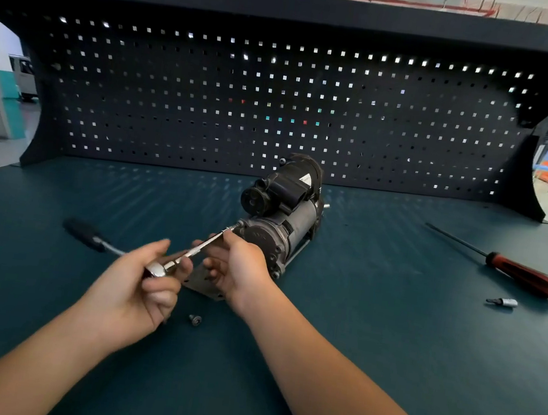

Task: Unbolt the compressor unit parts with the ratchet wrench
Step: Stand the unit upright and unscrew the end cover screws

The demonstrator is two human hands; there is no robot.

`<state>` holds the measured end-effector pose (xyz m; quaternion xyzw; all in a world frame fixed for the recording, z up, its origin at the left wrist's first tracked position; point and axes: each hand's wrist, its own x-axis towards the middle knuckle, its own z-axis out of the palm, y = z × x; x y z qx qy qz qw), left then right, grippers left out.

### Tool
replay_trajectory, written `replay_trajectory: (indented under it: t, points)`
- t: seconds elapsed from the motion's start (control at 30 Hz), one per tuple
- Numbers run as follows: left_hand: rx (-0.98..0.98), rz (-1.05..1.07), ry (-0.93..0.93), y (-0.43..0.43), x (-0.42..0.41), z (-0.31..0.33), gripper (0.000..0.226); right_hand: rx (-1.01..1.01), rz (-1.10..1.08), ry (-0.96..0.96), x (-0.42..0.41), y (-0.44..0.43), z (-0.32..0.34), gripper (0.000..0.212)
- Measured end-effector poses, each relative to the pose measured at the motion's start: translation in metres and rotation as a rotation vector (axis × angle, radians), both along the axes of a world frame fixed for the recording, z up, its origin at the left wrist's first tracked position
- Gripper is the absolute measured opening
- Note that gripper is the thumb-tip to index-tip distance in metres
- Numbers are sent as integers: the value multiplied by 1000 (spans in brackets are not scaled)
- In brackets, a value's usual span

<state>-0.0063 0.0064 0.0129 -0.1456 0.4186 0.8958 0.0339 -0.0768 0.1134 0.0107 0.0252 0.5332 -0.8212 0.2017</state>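
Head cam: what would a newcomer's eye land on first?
The black compressor sits at bench centre, before the pegboard. Both hands meet just in front of it: the left hand grips the ratchet head, the right hand pinches its extension, tip on the compressor's near end. A red-handled screwdriver lies far right; one loose bolt sits between the forearms.

Head-worn view, facing down-forward, near workbench (385,359)

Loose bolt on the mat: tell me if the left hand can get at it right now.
Probably, once freed: the bolt lies uncovered just beside the left hand, but that hand grips the ratchet wrench by its head.
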Motion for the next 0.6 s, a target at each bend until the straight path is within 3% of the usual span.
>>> replay_trajectory:
  t: [0.03,0.1,0.33,0.6]
  points:
    - [123,10,-22,0,0,2,27,13,-3,5,0,0,0,23]
    - [162,16,-32,1,1,3,27,19,-2,13,-1,0,-1,25]
    - [-300,22,64,2,0,2,17,1,19,7,1,2,1,20]
    - [-1238,172,353,1,3,-2,36,-2,19,5,2,3,1,23]
